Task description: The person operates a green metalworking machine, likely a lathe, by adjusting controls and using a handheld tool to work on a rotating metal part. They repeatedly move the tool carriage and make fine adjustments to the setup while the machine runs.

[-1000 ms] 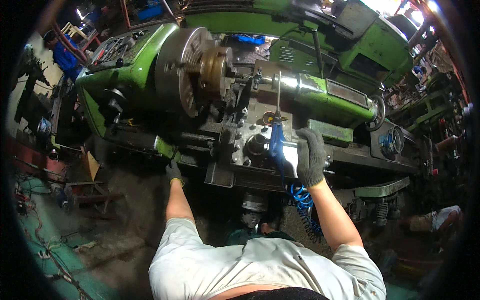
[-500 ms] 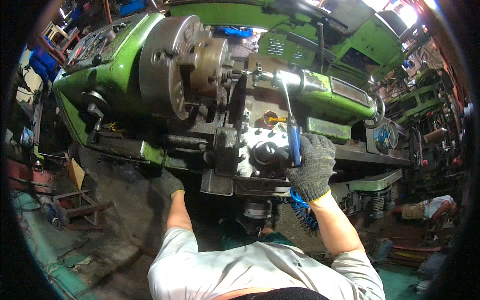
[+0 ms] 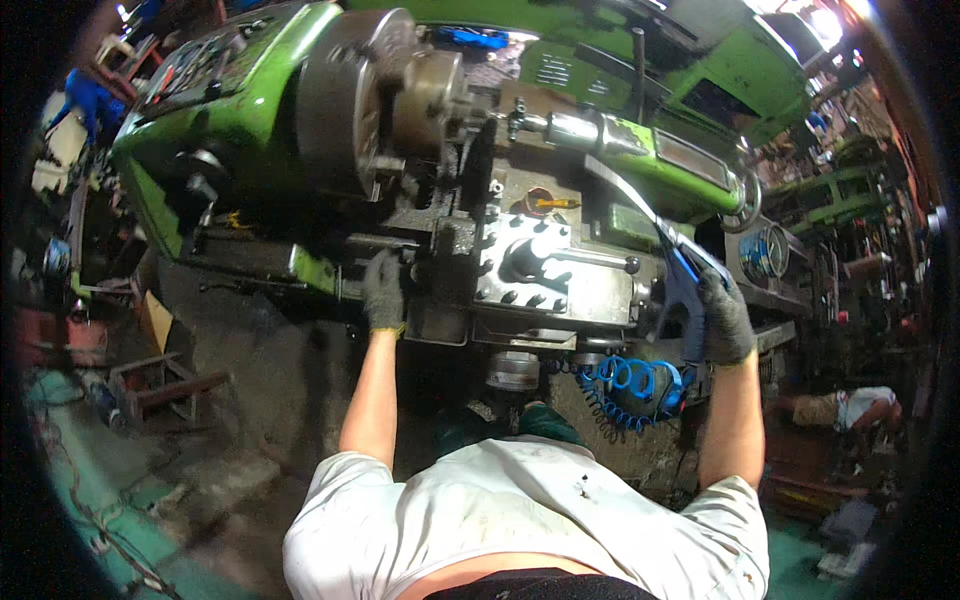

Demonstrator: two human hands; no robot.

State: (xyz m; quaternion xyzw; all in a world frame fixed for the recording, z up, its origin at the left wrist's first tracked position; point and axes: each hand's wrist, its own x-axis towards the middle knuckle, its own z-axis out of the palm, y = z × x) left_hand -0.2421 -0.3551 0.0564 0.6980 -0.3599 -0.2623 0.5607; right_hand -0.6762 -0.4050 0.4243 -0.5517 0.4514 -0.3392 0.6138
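Observation:
My right hand (image 3: 728,322), in a dark knitted glove, is wrapped round a blue air blow gun (image 3: 682,292). The gun's long thin nozzle points up and left, in front of the green tailstock (image 3: 690,180). My left hand (image 3: 383,295), gloved too, is raised at the front of the lathe carriage beside a horizontal metal bar (image 3: 382,242). Its fingers are bunched and blurred, and what they grip is hard to make out. Between my hands sits the tool post (image 3: 525,262) with its bolts and a ball-ended lever (image 3: 630,264).
The large lathe chuck (image 3: 340,105) and the blurred round workpiece (image 3: 430,95) stand at upper left. On the cross slide lies a yellow-handled brush (image 3: 560,204) by a round tin. A blue coiled hose (image 3: 630,375) hangs below. At far right, a person (image 3: 865,408) bends down.
My right hand has moved right with the blow gun, away from the tool post. My left hand has risen to the carriage front. More of the coiled hose shows.

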